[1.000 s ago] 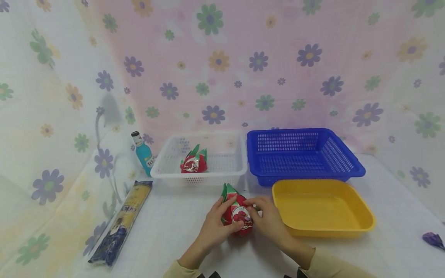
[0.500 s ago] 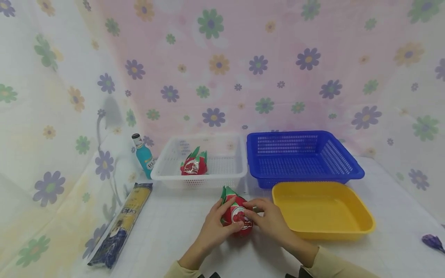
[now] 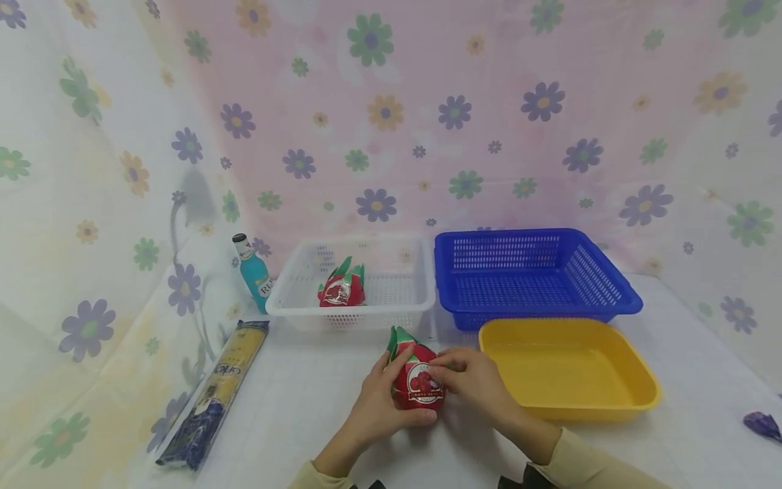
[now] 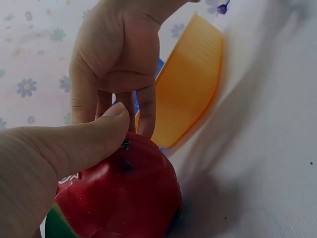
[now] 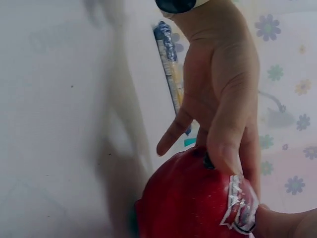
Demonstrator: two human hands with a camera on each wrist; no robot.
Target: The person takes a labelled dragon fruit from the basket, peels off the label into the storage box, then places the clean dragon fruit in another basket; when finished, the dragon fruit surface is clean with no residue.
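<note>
A red dragon fruit point(image 3: 418, 387) with green leaf tips stands upright on the white table, a round printed sticker point(image 3: 425, 382) on its front. My left hand point(image 3: 380, 401) grips it from the left, thumb along its lower front and fingers on its upper left side. From the right, my right hand point(image 3: 473, 380) holds its upper side with curled fingers, thumb and forefinger close together at the sticker's upper right edge. Whether they pinch the sticker itself cannot be told. In the right wrist view the sticker point(image 5: 241, 208) looks shiny and creased.
Behind stand a white basket point(image 3: 348, 314) with another dragon fruit point(image 3: 342, 291) and a blue basket point(image 3: 537, 314). The yellow tray point(image 3: 568, 412) is close to my right hand. At left are a blue bottle point(image 3: 253, 272) and a pasta packet point(image 3: 214, 394). Something purple point(image 3: 762, 424) lies far right.
My left thumb has slid down off the sticker to the fruit's lower front, showing more of the sticker. My right fingers have shifted slightly at its edge. The fruit stays in place.
</note>
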